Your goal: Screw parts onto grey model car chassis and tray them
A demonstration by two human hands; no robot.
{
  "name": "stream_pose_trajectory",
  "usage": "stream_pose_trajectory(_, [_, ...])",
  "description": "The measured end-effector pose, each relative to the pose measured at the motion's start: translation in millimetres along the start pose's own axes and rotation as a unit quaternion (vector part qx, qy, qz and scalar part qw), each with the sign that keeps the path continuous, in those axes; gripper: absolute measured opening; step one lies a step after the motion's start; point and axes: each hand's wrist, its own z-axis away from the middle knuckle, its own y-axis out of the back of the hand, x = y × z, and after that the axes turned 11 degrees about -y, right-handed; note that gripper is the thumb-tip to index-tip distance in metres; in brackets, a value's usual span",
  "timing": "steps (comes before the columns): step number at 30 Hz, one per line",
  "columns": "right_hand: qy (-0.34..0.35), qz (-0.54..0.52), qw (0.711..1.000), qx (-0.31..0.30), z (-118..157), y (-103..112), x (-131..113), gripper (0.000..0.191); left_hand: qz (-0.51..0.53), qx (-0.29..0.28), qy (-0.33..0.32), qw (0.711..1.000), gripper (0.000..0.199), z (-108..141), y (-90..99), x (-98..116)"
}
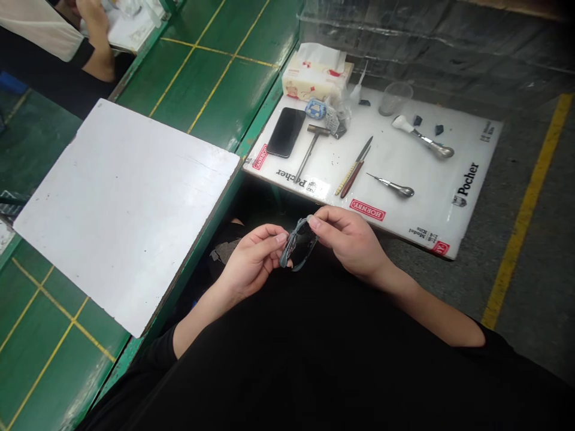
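Low over my lap, in front of my black top, I hold a dark grey-blue piece point(291, 245) shaped like an open frame. Its exact kind is not clear. My left hand point(251, 260) pinches its left edge between thumb and fingers. On the upper right end, the thumb and fingertips of my right hand point(353, 239) are closed. Fingers cover parts of the piece. Beyond my hands, on the white printed board point(431, 206), lie a slim metal tool with a pointed tip point(398, 188), a knife point(358, 161) beside a red-brown handle, and a small metal hammer point(309, 148).
A phone point(286, 133), tissue box point(314, 81), clear cup point(396, 97) and metal-handled tool with a white end point(422, 137) are on the board. Small dark scraps lie near them. Left is a plain white board point(130, 209) on a green table point(215, 66). Another person's arm point(96, 54) shows upper left.
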Motion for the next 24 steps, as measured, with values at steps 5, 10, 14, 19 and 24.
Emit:
stream_pose_trajectory(5, [-0.011,-0.007,1.0,0.012,-0.8,0.8,0.6,0.056,0.027,-0.028,0.026,0.999,0.045,2.0,-0.1,1.5])
stream_pose_trajectory(10, [-0.015,-0.013,0.999,0.028,-2.6,1.1,3.0,0.06,0.039,-0.014,-0.021,0.999,0.049,4.0,1.5,0.4])
stream_pose_trajectory(14, [-0.015,0.001,1.0,0.026,-1.9,1.3,2.6,0.061,0.006,-0.014,-0.024,1.0,0.063,4.8,1.3,1.5])
stream_pose_trajectory(19, [-0.007,0.049,0.998,0.025,1.2,1.4,-0.8,0.065,-0.022,0.006,-0.012,1.0,0.058,2.5,0.6,1.2])
stream_pose_trajectory(24, [-0.023,0.022,0.999,0.005,2.7,1.4,2.3,0.062,-0.001,-0.003,-0.003,1.0,0.052,-1.4,4.0,-1.9])
